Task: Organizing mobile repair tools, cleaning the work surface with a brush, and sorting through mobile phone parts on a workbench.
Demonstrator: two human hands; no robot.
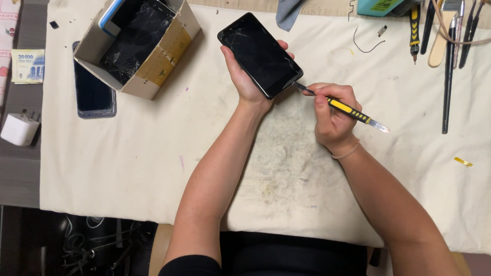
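While a cream cloth (143, 166) covers the bench, the scene runs from clutter at the left to tools at the far right. At the left edge, off the cloth, lie a banknote (27, 65) and a white charger block (19, 129). Next comes a cardboard box (163, 61) stuffed with cracked screens, standing half on a dark phone (94, 93) that lies flat under its near corner.

In the middle, the left hand (247, 76) is clamped around the underside of a black phone (259, 55), fingers wrapped up over its right edge. The phone is lifted off the cloth and tilted, its cracked glass facing the camera, likely so the near right corner sits open to the tool. The forearm runs straight up from the near edge of the bench, wrist bent slightly back.

Just right of it, the right hand (333, 117) is closed in a pencil grip on a thin metal pry tool (345, 108) with a yellow and black handle; the tip touches the phone's near right corner, at the seam (whether it has entered the gap cannot be told). The hand is close above the stained patch of cloth; whether it rests there cannot be told. A thin band circles the wrist, and the forearm angles in from the near right.

Far right, a row of screwdrivers, tweezers and brushes (449, 42) lies along the far edge, within reach, beside a teal box (382, 3). A yellow scrap (462, 161) sits alone near the right edge.
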